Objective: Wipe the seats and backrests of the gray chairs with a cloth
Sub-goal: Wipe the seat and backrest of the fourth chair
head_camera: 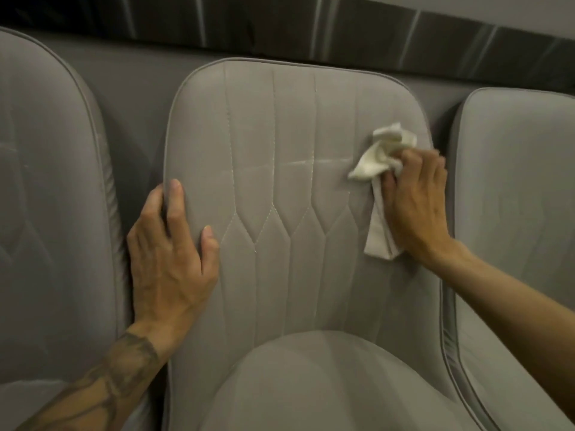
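Three gray chairs show (left chair (46, 181), middle chair (295, 135), right chair (513, 181)), one cloth (375, 161), two hands (left hand (171, 269), right hand (417, 200)).

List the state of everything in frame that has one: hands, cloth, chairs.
left hand: laid on the middle backrest's left edge, fingers mostly straight
right hand: holds the cloth, pressing it to the backrest
cloth: white, crumpled, against the backrest's upper right
middle backrest: upright, faint light streak across it
left chair: untouched
right chair: untouched
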Available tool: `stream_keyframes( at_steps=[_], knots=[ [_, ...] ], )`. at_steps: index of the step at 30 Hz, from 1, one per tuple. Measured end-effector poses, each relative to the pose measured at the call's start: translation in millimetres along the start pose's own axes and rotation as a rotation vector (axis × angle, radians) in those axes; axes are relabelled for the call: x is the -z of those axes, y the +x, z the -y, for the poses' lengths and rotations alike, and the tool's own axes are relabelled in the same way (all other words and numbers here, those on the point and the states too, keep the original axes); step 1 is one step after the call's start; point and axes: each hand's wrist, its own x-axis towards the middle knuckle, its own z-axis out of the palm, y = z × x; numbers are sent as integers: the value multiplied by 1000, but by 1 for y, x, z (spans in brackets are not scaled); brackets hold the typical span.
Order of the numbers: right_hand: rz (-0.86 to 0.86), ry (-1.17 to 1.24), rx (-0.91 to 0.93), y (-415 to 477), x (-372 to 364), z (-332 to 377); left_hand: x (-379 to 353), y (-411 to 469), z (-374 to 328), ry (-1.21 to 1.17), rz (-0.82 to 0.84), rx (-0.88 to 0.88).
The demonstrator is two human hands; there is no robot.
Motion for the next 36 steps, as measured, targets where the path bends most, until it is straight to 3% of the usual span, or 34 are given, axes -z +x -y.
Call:
stream_keyframes(
  at_steps=[3, 7, 10, 16, 22, 25, 29, 32, 36],
  knots=[
    [51, 17, 66, 1, 9, -8, 0, 0, -1, -4, -4, 1],
    [-37, 5, -39, 72, -1, -5, -1, 0, 1, -6, 6, 3],
    [-70, -17, -107, 57, -5, 1, -1, -1, 0, -21, 7, 5],
    [170, -32, 190, -45, 12, -10, 0, 0, -1, -33, 13, 7],
    [-9, -10, 83, 66, -2, -8, 1, 0, 0, -33, 25, 17],
    [-54, -12, -6, 40, -5, -8, 1, -2, -1, -33, 19, 20],
    [152, -24, 207, -60, 8, -16, 0, -1, 0, -29, 13, 15],
    [211, -60, 347, -65, 15, -24, 1, -1, 0, -33, 11, 14],
    [76, -64, 197, 9, 3, -18, 0, -1, 0, -35, 19, 11]
  ],
)
